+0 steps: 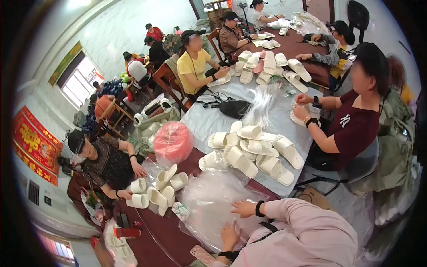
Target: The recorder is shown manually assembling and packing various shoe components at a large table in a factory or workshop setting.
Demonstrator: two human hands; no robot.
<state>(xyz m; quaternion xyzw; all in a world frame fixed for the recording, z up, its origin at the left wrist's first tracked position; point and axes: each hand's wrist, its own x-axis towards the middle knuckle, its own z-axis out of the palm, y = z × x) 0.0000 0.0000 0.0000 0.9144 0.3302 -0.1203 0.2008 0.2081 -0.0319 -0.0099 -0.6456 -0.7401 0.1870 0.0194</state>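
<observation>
Left hand (pixel 230 234) and right hand (pixel 244 208): both flat, fingers spread, pressing clear plastic bags (pixel 209 200) on tabletop (pixel 155 231). Ahead, white slippers (pixel 253 153) lie unbagged; approx. none packed yet.

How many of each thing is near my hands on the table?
Hands on the bags: 2, the left hand and the right hand
Bag pile: 1
Phone: 1
Pink bundle: 1
Total: 5
</observation>
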